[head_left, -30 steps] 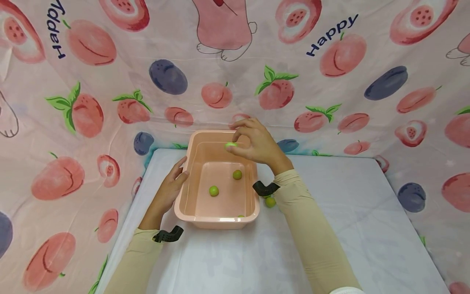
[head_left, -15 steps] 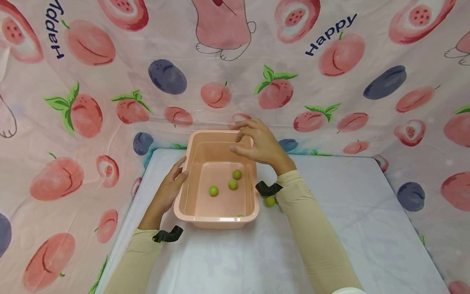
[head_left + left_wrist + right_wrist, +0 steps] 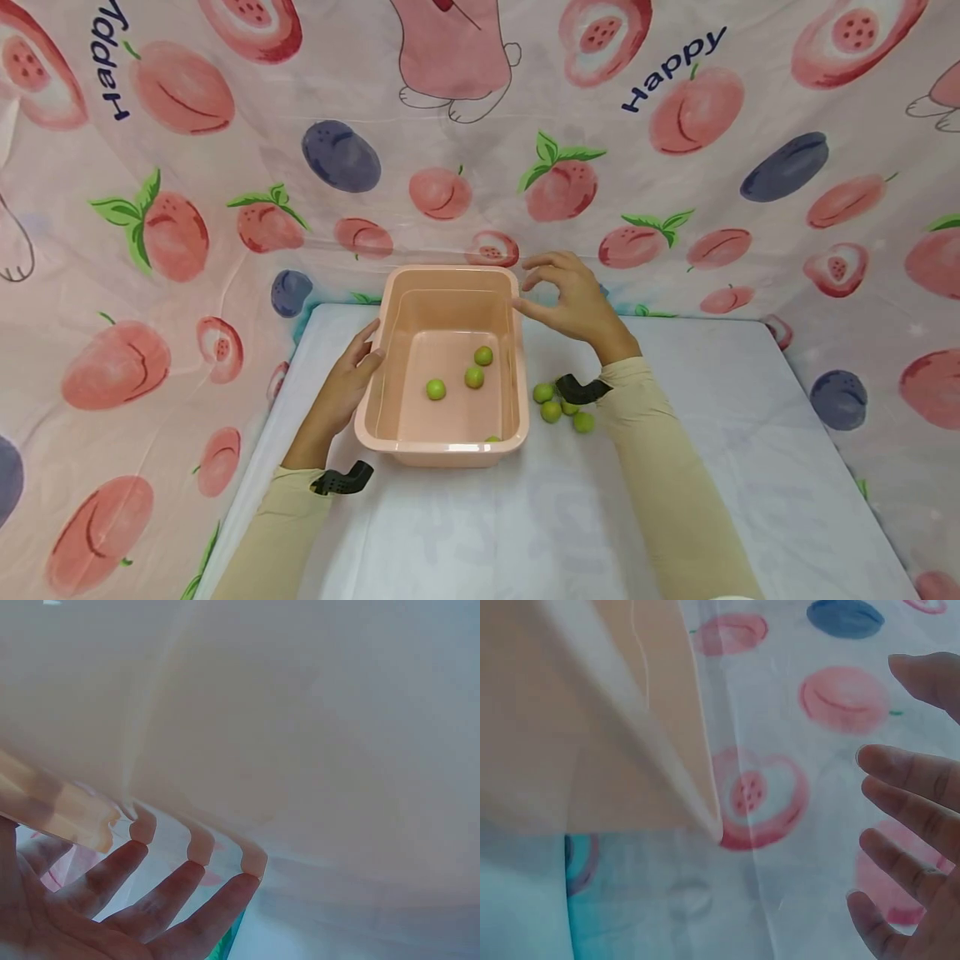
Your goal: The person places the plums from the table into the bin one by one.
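A peach-coloured plastic basin (image 3: 442,447) stands on the white-covered table. Several small green limes (image 3: 436,389) lie on its floor, one mostly hidden by the front wall. At its left side is my left hand (image 3: 348,385), thumb by the rim; in the left wrist view its straight fingertips (image 3: 197,870) touch the glossy outer wall. My right hand (image 3: 573,298) is raised by the basin's far right corner, holding nothing. The right wrist view shows its fingers (image 3: 900,769) spread apart, beside the basin wall (image 3: 667,697).
A loose group of limes (image 3: 551,412) lies on the table right of the basin, partly under the right wrist's black camera mount (image 3: 582,390). Fruit-printed cloth (image 3: 465,150) hangs behind and at both sides of the table (image 3: 720,433).
The right hand has let a lime drop into the basin and moved right, off the basin's opening. More limes on the table have come into sight. The left hand has stayed put.
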`<move>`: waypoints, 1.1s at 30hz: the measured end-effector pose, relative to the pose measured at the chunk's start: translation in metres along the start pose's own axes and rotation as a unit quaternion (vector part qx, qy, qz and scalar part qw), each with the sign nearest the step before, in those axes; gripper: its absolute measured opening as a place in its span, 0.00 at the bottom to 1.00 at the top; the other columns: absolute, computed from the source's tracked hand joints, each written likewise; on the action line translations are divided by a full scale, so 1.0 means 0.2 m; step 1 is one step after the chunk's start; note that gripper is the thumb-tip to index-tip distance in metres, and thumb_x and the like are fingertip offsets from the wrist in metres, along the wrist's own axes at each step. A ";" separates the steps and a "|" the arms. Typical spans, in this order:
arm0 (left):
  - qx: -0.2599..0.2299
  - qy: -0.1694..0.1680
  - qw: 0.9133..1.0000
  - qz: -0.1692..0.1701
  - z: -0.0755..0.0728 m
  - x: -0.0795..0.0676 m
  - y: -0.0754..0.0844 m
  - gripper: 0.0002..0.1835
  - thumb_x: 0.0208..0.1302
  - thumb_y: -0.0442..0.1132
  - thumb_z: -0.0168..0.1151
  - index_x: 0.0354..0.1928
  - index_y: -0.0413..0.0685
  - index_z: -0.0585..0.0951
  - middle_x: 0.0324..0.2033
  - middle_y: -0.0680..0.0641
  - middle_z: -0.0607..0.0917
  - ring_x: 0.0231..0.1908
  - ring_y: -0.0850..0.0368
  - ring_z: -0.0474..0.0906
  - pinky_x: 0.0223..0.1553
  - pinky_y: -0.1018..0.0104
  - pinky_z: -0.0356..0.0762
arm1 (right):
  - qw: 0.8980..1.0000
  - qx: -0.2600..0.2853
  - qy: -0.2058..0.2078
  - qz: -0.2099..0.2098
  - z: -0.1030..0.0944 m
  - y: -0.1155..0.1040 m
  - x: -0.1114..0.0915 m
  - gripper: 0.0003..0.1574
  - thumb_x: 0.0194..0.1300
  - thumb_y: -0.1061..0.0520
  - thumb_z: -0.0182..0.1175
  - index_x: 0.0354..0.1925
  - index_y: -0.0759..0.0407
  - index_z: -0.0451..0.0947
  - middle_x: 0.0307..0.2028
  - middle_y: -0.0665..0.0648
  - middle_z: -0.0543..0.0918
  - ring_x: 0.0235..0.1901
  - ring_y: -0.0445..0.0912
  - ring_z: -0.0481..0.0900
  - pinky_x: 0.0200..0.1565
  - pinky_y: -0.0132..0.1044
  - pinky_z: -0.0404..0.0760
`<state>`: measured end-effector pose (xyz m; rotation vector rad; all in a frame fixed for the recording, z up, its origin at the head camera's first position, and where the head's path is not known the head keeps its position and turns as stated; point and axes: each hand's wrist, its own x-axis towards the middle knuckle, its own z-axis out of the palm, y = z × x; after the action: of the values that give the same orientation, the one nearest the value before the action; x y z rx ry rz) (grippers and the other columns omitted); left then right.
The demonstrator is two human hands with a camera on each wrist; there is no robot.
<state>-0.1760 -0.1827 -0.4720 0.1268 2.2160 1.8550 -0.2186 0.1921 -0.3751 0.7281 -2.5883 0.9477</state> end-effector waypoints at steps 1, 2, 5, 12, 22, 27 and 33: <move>-0.002 0.000 1.000 0.000 0.00 0.00 0.00 0.31 0.81 0.50 0.47 0.81 0.70 0.53 0.71 0.34 0.67 0.66 0.31 0.71 0.61 0.41 0.78 | 1.000 -0.003 0.001 0.005 -0.01 0.02 -0.02 0.16 0.59 0.45 0.74 0.34 0.54 0.85 0.59 0.56 0.82 0.63 0.55 0.72 0.64 0.60 0.71; -0.002 0.000 1.000 0.000 0.00 0.00 0.00 0.31 0.81 0.50 0.47 0.81 0.70 0.53 0.72 0.34 0.67 0.66 0.31 0.71 0.61 0.41 0.77 | 1.000 -0.004 0.002 0.011 -0.01 0.03 -0.03 0.16 0.59 0.45 0.74 0.34 0.55 0.85 0.59 0.57 0.82 0.64 0.55 0.72 0.63 0.60 0.71; 0.004 0.001 1.000 -0.002 0.00 0.00 0.00 0.31 0.81 0.51 0.47 0.81 0.71 0.53 0.72 0.35 0.67 0.66 0.32 0.71 0.61 0.41 0.77 | 1.000 -0.009 0.005 0.029 -0.03 0.09 -0.08 0.17 0.59 0.45 0.74 0.36 0.57 0.85 0.59 0.57 0.81 0.64 0.56 0.71 0.64 0.61 0.70; 0.016 0.004 1.000 -0.007 0.00 -0.01 0.01 0.32 0.81 0.51 0.47 0.81 0.70 0.53 0.71 0.35 0.67 0.66 0.34 0.73 0.60 0.47 0.79 | 0.998 -0.011 -0.003 0.069 -0.03 0.21 -0.21 0.19 0.60 0.45 0.73 0.37 0.59 0.86 0.60 0.59 0.81 0.63 0.57 0.71 0.65 0.63 0.67; 0.023 0.004 1.000 -0.010 0.00 -0.01 0.01 0.32 0.81 0.52 0.47 0.81 0.72 0.52 0.72 0.36 0.66 0.67 0.35 0.72 0.62 0.45 0.77 | 0.990 -0.014 -0.033 0.133 0.05 0.36 -0.47 0.18 0.61 0.41 0.71 0.36 0.53 0.85 0.60 0.58 0.80 0.66 0.60 0.70 0.66 0.68 0.65; 0.026 0.002 1.000 -0.011 0.00 0.00 0.01 0.32 0.81 0.53 0.47 0.81 0.73 0.52 0.74 0.36 0.65 0.67 0.35 0.71 0.63 0.43 0.76 | 0.985 -0.005 -0.047 0.164 0.11 0.42 -0.60 0.17 0.61 0.41 0.72 0.35 0.51 0.85 0.60 0.57 0.80 0.66 0.58 0.69 0.67 0.67 0.63; 0.034 0.006 0.999 -0.014 0.00 -0.01 0.01 0.32 0.81 0.53 0.46 0.81 0.73 0.52 0.73 0.36 0.66 0.67 0.35 0.72 0.61 0.46 0.77 | 0.980 -0.005 -0.066 0.187 0.20 0.48 -0.75 0.14 0.61 0.42 0.71 0.34 0.49 0.85 0.60 0.56 0.81 0.65 0.57 0.70 0.66 0.66 0.64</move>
<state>-0.1748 -0.1824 -0.4698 0.0978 2.2774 1.7721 -0.1515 0.2818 -0.5187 0.3126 -2.9093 1.0155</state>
